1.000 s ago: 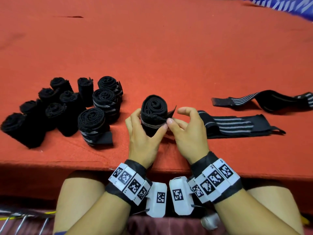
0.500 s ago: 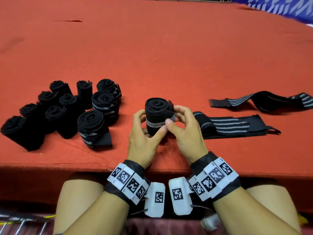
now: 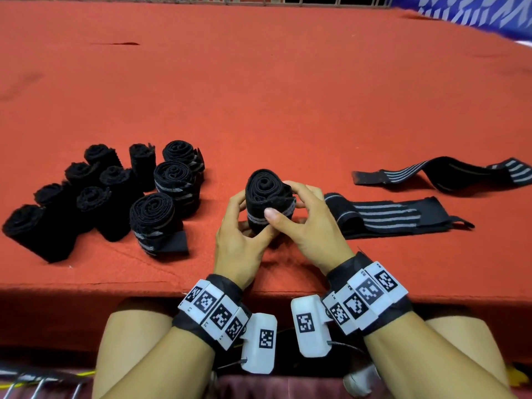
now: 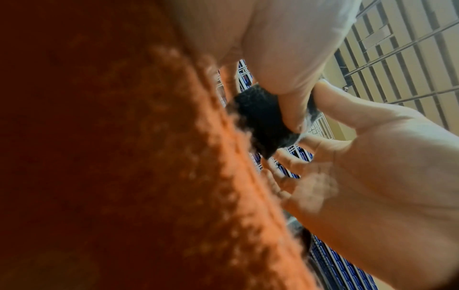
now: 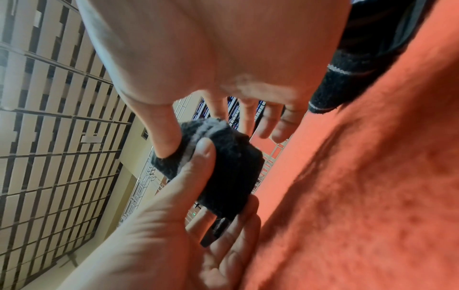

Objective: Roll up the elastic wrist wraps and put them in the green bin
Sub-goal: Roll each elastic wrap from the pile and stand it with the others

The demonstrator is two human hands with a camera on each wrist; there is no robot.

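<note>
A black rolled wrist wrap (image 3: 266, 188) with grey stripes stands on end on the red cloth, held between both hands. My left hand (image 3: 248, 217) grips its left side and base. My right hand (image 3: 280, 198) curls over its right side, thumb pressing the wrap's end flat on the front. The right wrist view shows the roll (image 5: 231, 170) pinched by both thumbs; in the left wrist view the roll (image 4: 258, 121) is partly hidden by fingers. Two unrolled wraps lie to the right, one near (image 3: 388, 216) and one farther (image 3: 449, 174). No green bin is in view.
Several rolled wraps (image 3: 115, 194) stand in a cluster at the left. The red-covered table (image 3: 288, 90) stretches far back to a railing. Its front edge runs just under my wrists. A blue and white fabric (image 3: 478, 12) lies at the far right corner.
The wrap's loose end stuck out to the right a second ago; my right hand has folded it round and now presses it onto the roll. Both hands stay in place.
</note>
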